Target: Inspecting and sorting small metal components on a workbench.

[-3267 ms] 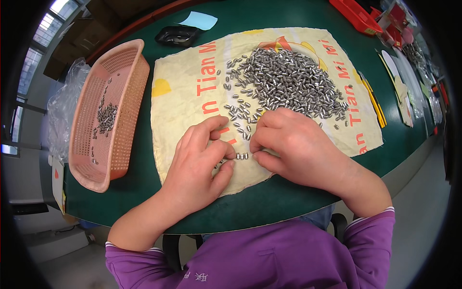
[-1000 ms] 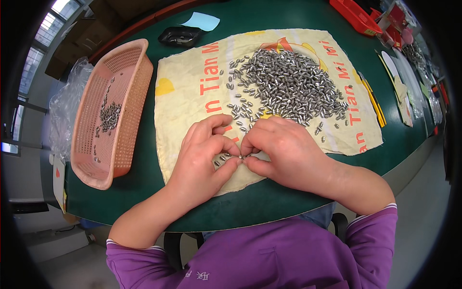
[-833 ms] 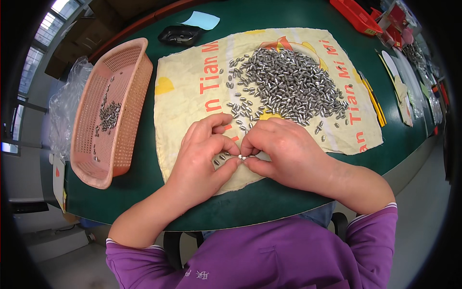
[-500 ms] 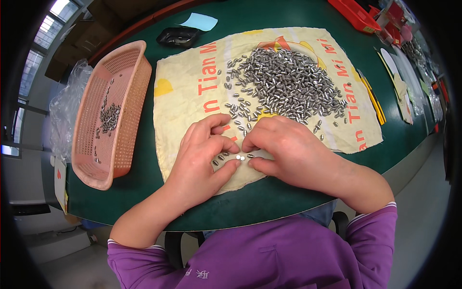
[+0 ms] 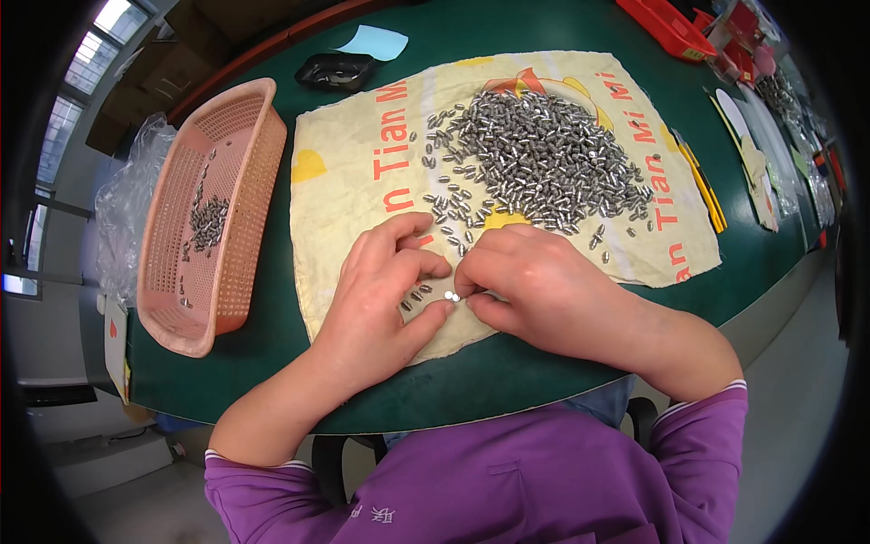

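A big heap of small silver metal pieces (image 5: 544,163) lies on a cream cloth (image 5: 362,172) spread over the green table (image 5: 471,390). My left hand (image 5: 381,290) and my right hand (image 5: 535,286) rest side by side on the cloth's near edge, fingertips meeting. Between the fingertips I pinch a short row of the small metal pieces (image 5: 450,296), with a few more loose ones (image 5: 417,295) lying under my left fingers. Both hands are curled with fingers closed around the row.
A pink plastic basket (image 5: 249,145) with several metal pieces in it stands at the left, clear plastic bags beside it. A black tray (image 5: 337,71) and a pale blue paper (image 5: 379,41) lie at the back. Red bins (image 5: 671,27) and flat card pieces (image 5: 752,163) line the right.
My hands stay in the same spot on the cloth. The fingertips have shifted slightly while working the small row of pieces between them; the heap and basket have not moved.
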The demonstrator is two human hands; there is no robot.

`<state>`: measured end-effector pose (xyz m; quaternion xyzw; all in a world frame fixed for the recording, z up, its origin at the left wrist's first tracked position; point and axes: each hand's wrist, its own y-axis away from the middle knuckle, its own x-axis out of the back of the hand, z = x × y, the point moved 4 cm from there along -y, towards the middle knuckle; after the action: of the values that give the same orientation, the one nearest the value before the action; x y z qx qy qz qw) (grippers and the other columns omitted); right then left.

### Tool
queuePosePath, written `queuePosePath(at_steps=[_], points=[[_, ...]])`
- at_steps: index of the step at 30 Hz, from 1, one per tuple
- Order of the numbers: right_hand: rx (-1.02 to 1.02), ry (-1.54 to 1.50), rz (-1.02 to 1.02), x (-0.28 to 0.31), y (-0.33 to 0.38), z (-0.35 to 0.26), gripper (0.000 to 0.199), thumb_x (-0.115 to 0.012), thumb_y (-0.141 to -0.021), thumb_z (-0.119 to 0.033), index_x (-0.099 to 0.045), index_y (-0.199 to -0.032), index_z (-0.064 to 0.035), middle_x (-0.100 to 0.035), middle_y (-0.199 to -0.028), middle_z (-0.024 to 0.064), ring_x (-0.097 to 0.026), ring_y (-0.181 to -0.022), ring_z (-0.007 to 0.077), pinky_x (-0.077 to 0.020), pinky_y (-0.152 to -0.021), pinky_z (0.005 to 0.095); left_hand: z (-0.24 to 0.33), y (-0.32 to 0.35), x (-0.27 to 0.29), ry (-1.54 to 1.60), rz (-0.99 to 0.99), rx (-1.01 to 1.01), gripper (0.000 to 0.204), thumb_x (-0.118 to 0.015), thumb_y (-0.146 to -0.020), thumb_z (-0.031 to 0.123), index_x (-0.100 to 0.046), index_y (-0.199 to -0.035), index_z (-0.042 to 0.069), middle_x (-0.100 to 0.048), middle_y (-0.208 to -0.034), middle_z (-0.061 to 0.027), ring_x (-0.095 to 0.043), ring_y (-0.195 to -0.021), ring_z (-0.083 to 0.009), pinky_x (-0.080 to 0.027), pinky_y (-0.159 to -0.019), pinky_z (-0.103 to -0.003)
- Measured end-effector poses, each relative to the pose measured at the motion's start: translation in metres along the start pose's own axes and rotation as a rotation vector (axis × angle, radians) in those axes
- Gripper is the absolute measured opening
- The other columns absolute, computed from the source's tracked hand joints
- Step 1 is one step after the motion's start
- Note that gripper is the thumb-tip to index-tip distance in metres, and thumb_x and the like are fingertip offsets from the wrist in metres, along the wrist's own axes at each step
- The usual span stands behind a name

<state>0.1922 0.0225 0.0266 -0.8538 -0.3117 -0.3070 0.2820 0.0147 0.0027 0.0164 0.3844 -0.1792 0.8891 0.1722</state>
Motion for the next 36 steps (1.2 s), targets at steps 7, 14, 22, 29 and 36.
queuePosePath(at_steps=[7,14,22,29,36], points=[[-0.067,-0.034,-0.030,0.002,0.000,0.002,0.016,-0.069,-0.080,-0.005,-0.063,-0.095,-0.0044,-0.064,-0.091,0.0134,-0.064,-0.092,0.0349,-0.0514,-0.082,0.0456,0.008,0.001,0.001,0.026,0.001,-0.019,0.072,-0.080,-0.073,-0.001,-0.050,-0.138,0.004,-0.058,-0.124,-0.0129,-0.058,-0.111,-0.0254,-0.051,-0.094,-0.035],[-0.134,-0.099,-0.058,0.006,-0.003,0.004,0.019,-0.067,-0.080,-0.003,-0.061,-0.097,-0.0046,-0.067,-0.095,0.0132,-0.065,-0.094,0.0348,-0.0518,-0.084,0.0462,0.008,0.000,-0.003,0.046,-0.031,-0.043,0.080,-0.079,-0.077,-0.002,-0.043,-0.148,0.004,-0.064,-0.112,-0.0087,-0.061,-0.099,-0.0201,-0.052,-0.088,-0.032],[-0.056,-0.096,-0.026,-0.004,-0.002,0.004,0.021,-0.067,-0.079,-0.003,-0.061,-0.099,-0.0058,-0.066,-0.094,0.0120,-0.065,-0.092,0.0339,-0.0524,-0.082,0.0459,0.002,0.004,-0.008,0.119,-0.046,0.004,0.081,-0.075,-0.081,-0.006,-0.036,-0.151,0.005,-0.066,-0.109,-0.0079,-0.065,-0.098,-0.0155,-0.053,-0.088,-0.030],[-0.118,-0.151,-0.019,0.002,-0.002,0.005,0.021,-0.068,-0.080,-0.004,-0.061,-0.100,-0.0058,-0.067,-0.093,0.0117,-0.066,-0.092,0.0331,-0.0529,-0.080,0.0451,0.008,0.001,-0.007,0.122,-0.027,0.036,0.069,-0.075,-0.081,-0.002,-0.045,-0.143,0.003,-0.065,-0.101,-0.0095,-0.064,-0.092,-0.0240,-0.054,-0.084,-0.036],[-0.153,-0.056,0.144,0.023,-0.007,0.009,0.018,-0.065,-0.082,-0.005,-0.061,-0.099,-0.0042,-0.068,-0.091,0.0109,-0.066,-0.092,0.0328,-0.0534,-0.080,0.0437,0.010,-0.002,-0.004,0.023,-0.042,-0.120,0.057,-0.078,-0.078,-0.003,-0.055,-0.130,0.004,-0.067,-0.104,-0.0079,-0.064,-0.095,-0.0216,-0.053,-0.084,-0.034]])
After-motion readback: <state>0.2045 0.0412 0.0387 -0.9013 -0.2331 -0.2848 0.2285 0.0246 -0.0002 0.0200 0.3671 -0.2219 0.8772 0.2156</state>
